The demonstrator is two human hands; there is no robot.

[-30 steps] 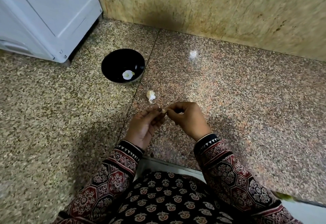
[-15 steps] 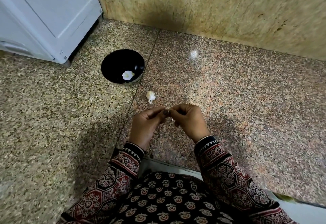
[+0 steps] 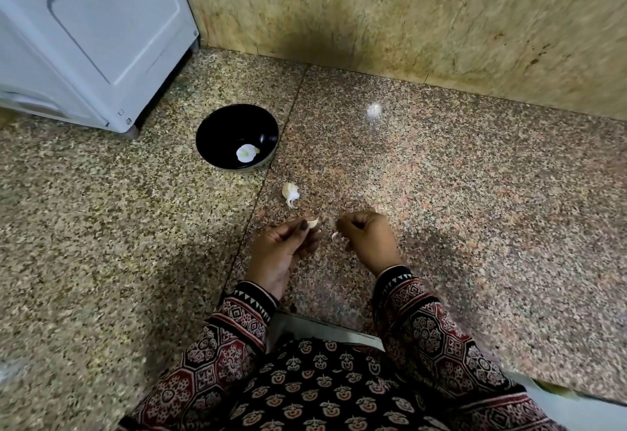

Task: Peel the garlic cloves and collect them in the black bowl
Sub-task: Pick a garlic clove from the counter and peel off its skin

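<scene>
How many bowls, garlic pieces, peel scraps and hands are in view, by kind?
Black bowl: 1
Garlic pieces: 3 (bowl piece, floor piece, held clove)
Peel scrap: 1
Hands: 2 (left hand, right hand)
Total: 7

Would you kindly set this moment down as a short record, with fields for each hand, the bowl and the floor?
left hand: pinches a garlic clove at its fingertips
right hand: fingers curled, seems to pinch a pale skin scrap; apart from the left hand
black bowl: upright on the floor, one pale piece inside
loose garlic piece: on the floor between bowl and hands
white appliance: behind the bowl, upper left
</scene>
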